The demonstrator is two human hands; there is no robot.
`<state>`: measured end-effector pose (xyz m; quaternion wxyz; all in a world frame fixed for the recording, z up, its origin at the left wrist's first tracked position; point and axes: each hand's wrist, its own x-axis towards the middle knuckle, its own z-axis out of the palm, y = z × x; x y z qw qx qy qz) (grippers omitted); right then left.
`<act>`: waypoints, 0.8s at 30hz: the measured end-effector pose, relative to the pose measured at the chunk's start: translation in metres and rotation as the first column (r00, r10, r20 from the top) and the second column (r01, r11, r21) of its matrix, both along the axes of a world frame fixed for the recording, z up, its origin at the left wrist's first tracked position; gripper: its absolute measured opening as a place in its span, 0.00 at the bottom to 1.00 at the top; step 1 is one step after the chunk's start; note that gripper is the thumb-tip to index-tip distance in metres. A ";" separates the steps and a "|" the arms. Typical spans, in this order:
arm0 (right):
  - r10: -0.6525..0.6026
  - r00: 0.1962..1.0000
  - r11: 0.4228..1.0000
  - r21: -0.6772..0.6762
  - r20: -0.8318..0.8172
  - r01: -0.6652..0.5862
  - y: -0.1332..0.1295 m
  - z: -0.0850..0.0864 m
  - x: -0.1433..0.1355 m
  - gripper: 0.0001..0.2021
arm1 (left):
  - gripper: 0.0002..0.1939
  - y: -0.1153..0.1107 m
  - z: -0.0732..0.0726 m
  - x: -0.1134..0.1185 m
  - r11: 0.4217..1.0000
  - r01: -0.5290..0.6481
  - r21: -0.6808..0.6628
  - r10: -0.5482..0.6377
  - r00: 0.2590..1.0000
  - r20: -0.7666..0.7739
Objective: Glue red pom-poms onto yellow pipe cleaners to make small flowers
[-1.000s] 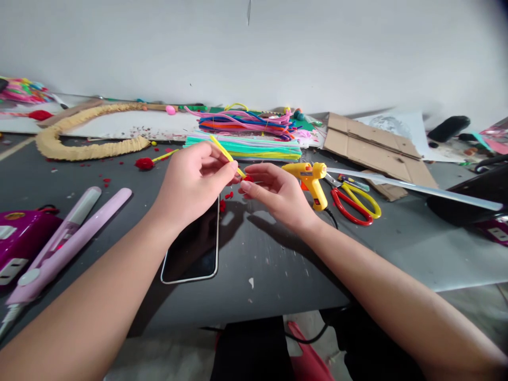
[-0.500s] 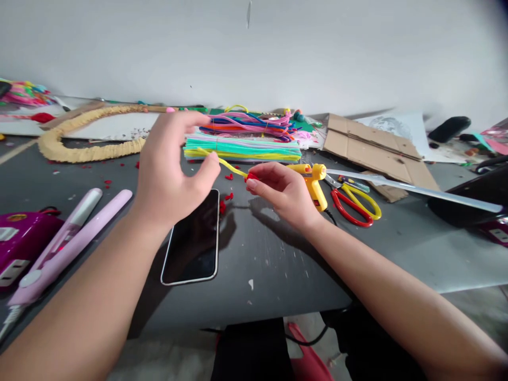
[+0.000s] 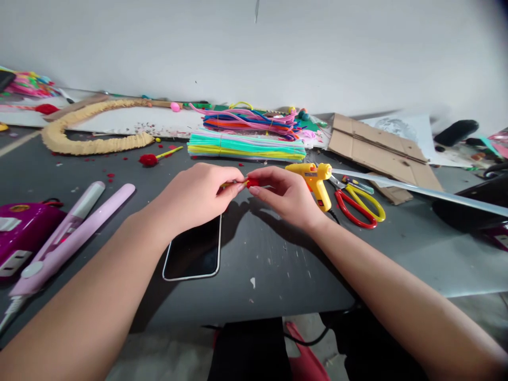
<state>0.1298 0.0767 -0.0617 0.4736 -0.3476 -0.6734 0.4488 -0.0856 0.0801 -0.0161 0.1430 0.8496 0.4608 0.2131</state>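
Note:
My left hand (image 3: 198, 194) is closed in a pinch on a yellow pipe cleaner (image 3: 226, 184), close to its end. That end meets a small red fuzzy flower head (image 3: 252, 183), which the thumb and fingertips of my right hand (image 3: 291, 194) grip. Both hands hang over the table with their fingertips almost touching; much of the yellow stem is hidden by my left fingers. Under my left hand lies a phone (image 3: 194, 251), its upper part covered. A finished-looking red flower with a yellow stem (image 3: 150, 160) rests on the table farther back.
Bundled pipe cleaners (image 3: 246, 146) lie at the back. To the right are a yellow glue gun (image 3: 313, 179), scissors (image 3: 357, 209) and folded cardboard (image 3: 375, 145). A pink hair straightener (image 3: 85, 227) and purple power strip (image 3: 27, 233) sit left, near a curved cream fabric-covered piece (image 3: 71, 142).
My left hand has come down and right, from open fingers around the stem to a pinch beside the red flower head. My right hand stays nearly in place, still gripping the head.

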 end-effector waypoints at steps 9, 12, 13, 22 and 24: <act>-0.032 0.999 0.997 -0.073 -0.040 0.029 -0.003 0.006 -0.003 0.17 | 0.13 -0.002 -0.002 0.004 1.000 0.017 -0.008 -0.017 0.999 0.040; -0.031 0.998 0.995 -0.095 -0.054 0.026 -0.002 0.004 -0.003 0.16 | 0.13 -0.003 -0.001 0.005 0.999 0.013 -0.030 -0.011 0.999 0.051; -0.028 0.998 0.995 -0.102 -0.063 0.021 -0.001 0.003 -0.003 0.16 | 0.13 -0.003 -0.001 0.005 0.999 0.015 -0.036 -0.013 0.998 0.060; -0.017 0.997 0.991 -0.137 -0.079 0.006 -0.003 0.004 -0.003 0.16 | 0.11 -0.007 0.002 0.007 0.998 0.036 -0.050 -0.032 0.996 0.077; -0.016 0.997 0.991 -0.135 -0.077 0.005 -0.003 0.005 -0.004 0.16 | 0.11 -0.008 0.004 0.007 0.997 0.043 -0.057 -0.038 0.996 0.079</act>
